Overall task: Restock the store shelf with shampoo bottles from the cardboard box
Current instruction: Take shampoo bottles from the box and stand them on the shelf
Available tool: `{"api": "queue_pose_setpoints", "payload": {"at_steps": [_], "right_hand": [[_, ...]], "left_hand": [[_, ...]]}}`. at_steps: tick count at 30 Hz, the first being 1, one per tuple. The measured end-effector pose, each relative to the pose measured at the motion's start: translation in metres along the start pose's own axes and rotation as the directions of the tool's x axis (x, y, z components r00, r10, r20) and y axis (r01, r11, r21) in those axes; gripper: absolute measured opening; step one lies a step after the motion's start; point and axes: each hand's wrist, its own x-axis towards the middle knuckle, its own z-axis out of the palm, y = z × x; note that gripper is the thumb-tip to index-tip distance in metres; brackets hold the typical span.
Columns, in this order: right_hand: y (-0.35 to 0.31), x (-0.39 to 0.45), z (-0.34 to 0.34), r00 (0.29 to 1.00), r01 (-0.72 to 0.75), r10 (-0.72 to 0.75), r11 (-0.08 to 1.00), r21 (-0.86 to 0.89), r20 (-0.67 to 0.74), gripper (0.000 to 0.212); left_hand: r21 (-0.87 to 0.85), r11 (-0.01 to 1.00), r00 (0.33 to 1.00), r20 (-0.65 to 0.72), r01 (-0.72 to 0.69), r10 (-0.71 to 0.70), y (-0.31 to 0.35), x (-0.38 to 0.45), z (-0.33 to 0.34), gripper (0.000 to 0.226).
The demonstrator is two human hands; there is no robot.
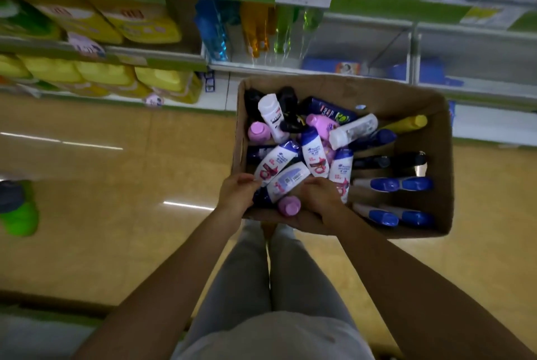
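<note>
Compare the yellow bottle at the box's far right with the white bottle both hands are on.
The yellow bottle is plain yellow and untouched near the far wall; the white bottle has a label, and the left hand and right hand touch it. Both lie flat inside the cardboard box.

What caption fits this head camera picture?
Both hands, left hand and right hand, reach into a brown cardboard box of mixed shampoo bottles.
</note>
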Motion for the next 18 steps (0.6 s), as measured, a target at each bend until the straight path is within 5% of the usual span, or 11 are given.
{"api": "queue_pose_setpoints", "payload": {"at_steps": [5, 8, 13, 18], "right_hand": [[0.027, 0.012, 0.026, 0.978, -0.078, 0.094, 0.993, -0.092, 0.187, 0.019], [0.036, 0.016, 0.040, 0.989, -0.020, 0.053, 0.973, -0.231, 0.140, 0.031], [0.042, 0.024, 0.054, 0.995, -0.074, 0.095, 0.938, -0.339, 0.043, 0.017], [0.038, 0.028, 0.035, 0.987, -0.128, 0.150, 0.954, -0.272, 0.060, 0.021]], "left_hand": [[-0.030, 0.998, 0.998, 0.019, 0.055, -0.054, -0.011, 0.010, 0.000, 0.019], [-0.035, 0.998, 0.998, 0.026, 0.050, -0.049, -0.013, 0.015, -0.003, 0.012], [-0.097, 0.993, 0.996, 0.057, 0.073, -0.068, -0.015, 0.019, -0.008, 0.027], [-0.107, 0.992, 0.996, 0.076, 0.063, -0.055, -0.011, 0.017, -0.012, 0.024]]}}
